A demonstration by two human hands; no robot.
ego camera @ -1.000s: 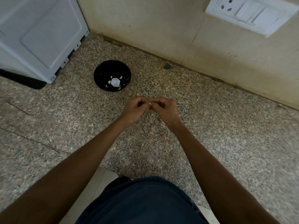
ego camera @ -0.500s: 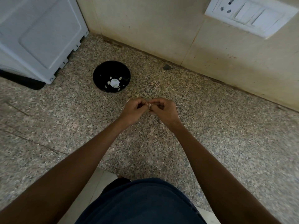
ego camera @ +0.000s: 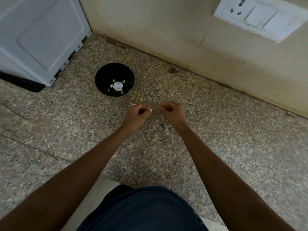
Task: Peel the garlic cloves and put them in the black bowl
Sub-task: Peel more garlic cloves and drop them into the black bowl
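Observation:
The black bowl (ego camera: 114,79) stands on the speckled granite counter (ego camera: 216,130), left of centre, with several pale garlic pieces in it. My left hand (ego camera: 137,112) is curled, pinching a small white garlic clove (ego camera: 150,110) at its fingertips. A short gap to its right, my right hand (ego camera: 171,110) is also curled, pinching a thin pale bit of peel (ego camera: 160,107). Both hands hover just in front of the bowl. Small flecks of peel (ego camera: 155,121) lie on the counter between the hands.
A white appliance (ego camera: 38,35) sits at the back left, close to the bowl. The beige tiled wall (ego camera: 166,30) runs along the back, with a white switch and socket plate (ego camera: 256,17) at the upper right. My dark blue clothing fills the bottom centre.
My hands were touching around the clove; now they have pulled apart, the left keeping the clove and the right drawing a bit of peel away.

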